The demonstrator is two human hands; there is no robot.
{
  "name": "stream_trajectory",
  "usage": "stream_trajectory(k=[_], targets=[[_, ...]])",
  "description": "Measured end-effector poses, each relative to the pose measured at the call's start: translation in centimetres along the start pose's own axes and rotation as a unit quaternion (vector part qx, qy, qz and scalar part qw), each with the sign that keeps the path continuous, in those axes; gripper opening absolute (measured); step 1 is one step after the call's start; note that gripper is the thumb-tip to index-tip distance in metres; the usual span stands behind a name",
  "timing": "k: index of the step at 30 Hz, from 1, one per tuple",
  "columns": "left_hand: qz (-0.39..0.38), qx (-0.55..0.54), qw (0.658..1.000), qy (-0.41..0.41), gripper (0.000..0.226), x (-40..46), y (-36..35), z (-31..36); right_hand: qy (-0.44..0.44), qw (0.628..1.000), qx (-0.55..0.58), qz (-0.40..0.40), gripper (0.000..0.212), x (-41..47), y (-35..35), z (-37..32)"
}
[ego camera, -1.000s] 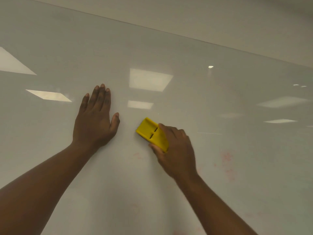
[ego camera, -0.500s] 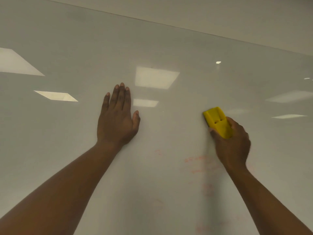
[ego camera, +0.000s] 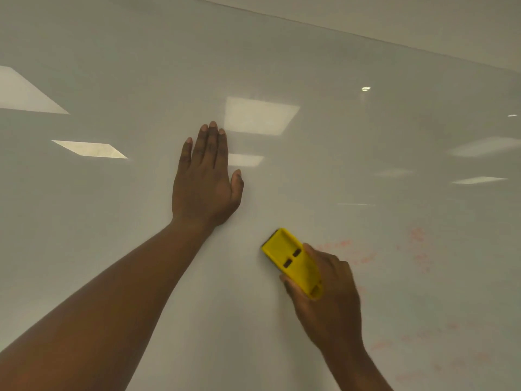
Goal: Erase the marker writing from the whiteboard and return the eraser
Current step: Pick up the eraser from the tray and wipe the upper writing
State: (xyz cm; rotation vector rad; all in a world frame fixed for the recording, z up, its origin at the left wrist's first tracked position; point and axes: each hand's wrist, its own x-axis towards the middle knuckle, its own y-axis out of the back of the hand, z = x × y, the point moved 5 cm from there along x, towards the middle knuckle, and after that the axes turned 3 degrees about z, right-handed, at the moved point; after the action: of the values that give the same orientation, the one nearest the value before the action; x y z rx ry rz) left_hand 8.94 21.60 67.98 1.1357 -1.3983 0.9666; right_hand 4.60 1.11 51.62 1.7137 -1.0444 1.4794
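Clamped in the right hand (ego camera: 328,303), the yellow eraser (ego camera: 291,261) presses flat on the whiteboard (ego camera: 112,66) mid-wipe, the left hand (ego camera: 205,187) braced open above-left, so the faint red smears (ego camera: 417,249) just right probably come next, with bare board all around.

The right hand (ego camera: 328,301) hides the eraser's (ego camera: 290,259) lower end.
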Motion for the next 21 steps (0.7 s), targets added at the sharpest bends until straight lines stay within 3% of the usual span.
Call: stream_trajectory(k=[5, 13, 21], targets=[[0.002, 0.001, 1.000, 0.004, 0.073, -0.4, 0.1, 0.2, -0.112, 0.993, 0.006, 0.037, 0.062, 2.7, 1.4, 2.7], [0.005, 0.002, 1.000, -0.001, 0.072, -1.5, 0.1, 0.3, -0.032, 0.999, -0.020, 0.015, 0.060, -1.7, 0.6, 1.2], [0.001, 0.000, 1.000, 0.006, 0.072, -3.1, 0.1, 0.7, -0.151, 0.987, -0.010, 0.056, 0.062, 0.9, 4.0, 7.6]])
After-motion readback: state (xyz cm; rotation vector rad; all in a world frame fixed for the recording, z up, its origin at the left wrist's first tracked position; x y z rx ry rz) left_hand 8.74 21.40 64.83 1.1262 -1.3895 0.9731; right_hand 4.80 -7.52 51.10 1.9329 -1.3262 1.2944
